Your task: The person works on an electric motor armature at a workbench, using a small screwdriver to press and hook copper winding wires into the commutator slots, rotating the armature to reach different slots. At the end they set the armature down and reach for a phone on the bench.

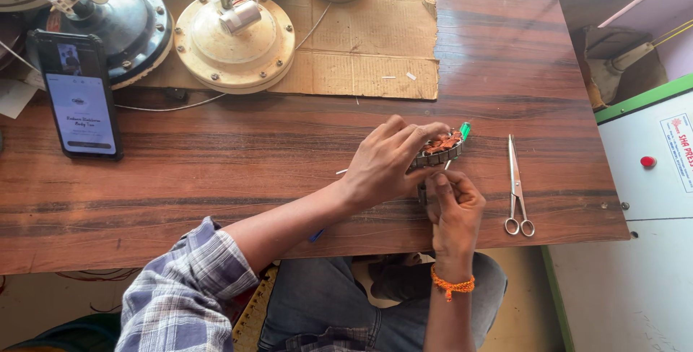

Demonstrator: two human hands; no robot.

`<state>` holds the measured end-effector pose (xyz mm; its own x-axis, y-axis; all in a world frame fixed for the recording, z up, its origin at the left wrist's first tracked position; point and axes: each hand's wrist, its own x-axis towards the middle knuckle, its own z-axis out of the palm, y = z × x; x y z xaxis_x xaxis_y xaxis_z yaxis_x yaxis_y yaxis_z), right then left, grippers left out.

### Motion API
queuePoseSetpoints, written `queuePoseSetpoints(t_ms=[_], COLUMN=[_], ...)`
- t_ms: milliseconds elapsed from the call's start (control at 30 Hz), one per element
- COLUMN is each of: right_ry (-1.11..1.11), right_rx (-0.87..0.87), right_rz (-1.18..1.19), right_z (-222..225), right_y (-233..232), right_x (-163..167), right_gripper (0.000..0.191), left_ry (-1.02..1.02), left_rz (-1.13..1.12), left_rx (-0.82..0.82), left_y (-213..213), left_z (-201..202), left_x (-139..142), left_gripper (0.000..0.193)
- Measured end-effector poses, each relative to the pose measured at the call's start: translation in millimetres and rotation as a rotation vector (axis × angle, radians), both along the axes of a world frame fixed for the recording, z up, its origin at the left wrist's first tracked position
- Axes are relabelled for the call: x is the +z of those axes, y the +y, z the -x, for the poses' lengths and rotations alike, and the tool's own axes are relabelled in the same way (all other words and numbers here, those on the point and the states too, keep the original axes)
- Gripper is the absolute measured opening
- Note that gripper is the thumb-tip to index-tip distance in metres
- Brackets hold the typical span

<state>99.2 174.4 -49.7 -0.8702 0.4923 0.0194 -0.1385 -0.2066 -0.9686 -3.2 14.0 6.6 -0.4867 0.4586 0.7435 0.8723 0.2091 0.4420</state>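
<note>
My left hand (386, 161) lies over a round metal stator ring with copper windings (442, 148) on the wooden table (216, 186), fingers curled on its rim. My right hand (453, 204), with an orange thread band at the wrist, pinches something thin against the ring's near edge; I cannot tell what it is. A green-handled tool tip (465, 130) pokes out just beyond the ring.
Steel scissors (517, 186) lie to the right of my hands. A phone (78, 96) rests at the left. Cream fan motor housing (234, 38) and grey housing (123, 20) sit on cardboard (375, 41) at the back. A white cabinet (650, 179) stands right.
</note>
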Motion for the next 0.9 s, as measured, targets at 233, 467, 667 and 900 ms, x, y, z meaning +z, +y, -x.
queuePoseSetpoints(t_ms=[233,467,667,900], right_ry=[0.086,0.257,0.337,0.41], right_rx=[-0.196,-0.03,0.07,0.174], right_rz=[-0.736,-1.218,-1.329,-1.388], right_z=[1.2,24.1,46.1,65.9], right_y=[32.3,38.7,29.9,30.4], right_x=[29.5,78.8,94.9,103.2], right_gripper=[0.013,0.011,0.01,0.009], left_ry=[0.13,0.141,0.12,-0.862], left_rz=[0.029,0.034,0.038,-0.371], left_rx=[0.008,0.002,0.013,-0.519], left_y=[-1.3,-6.7,-4.7,-4.2], left_z=[9.7,10.7,10.8,19.3], left_x=[-11.5,-12.1,-12.2,-4.3], left_gripper=[0.038,0.04,0.041,0.085])
